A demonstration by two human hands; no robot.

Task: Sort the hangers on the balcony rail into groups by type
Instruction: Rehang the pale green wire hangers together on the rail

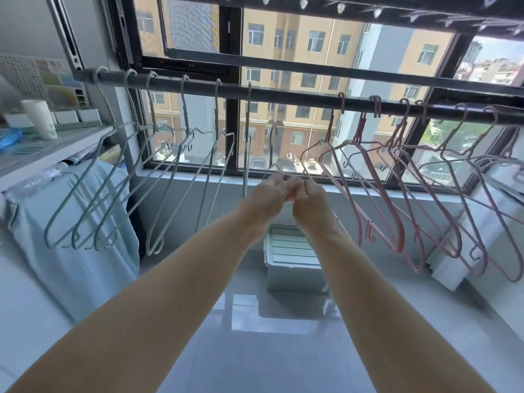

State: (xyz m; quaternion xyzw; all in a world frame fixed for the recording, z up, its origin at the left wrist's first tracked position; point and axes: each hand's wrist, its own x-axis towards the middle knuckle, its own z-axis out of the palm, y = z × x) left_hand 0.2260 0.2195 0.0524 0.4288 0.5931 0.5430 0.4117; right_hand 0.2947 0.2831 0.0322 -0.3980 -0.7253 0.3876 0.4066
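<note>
A dark rail [283, 95] crosses the window. Several pale green wire hangers [119, 194] hang on its left part, one of them edge-on [247, 143] near the middle. On the right part hang several pink wire hangers [397, 199]. My left hand [273, 191] and my right hand [309, 198] meet below the rail's middle, fingers curled and pinching the wire of a thin hanger [271, 143] seen edge-on. Its hook is below the rail, touching nothing. The nearest pink hanger's left corner [304, 163] reaches down to my right hand; whether that hand also grips it I cannot tell.
A shelf [56, 143] with a white cup [39, 117] juts out at the left, and a light blue cloth [73, 222] hangs under it. A white lidded box [292, 259] sits on the tiled floor below my hands. A white unit [487, 211] stands at the right.
</note>
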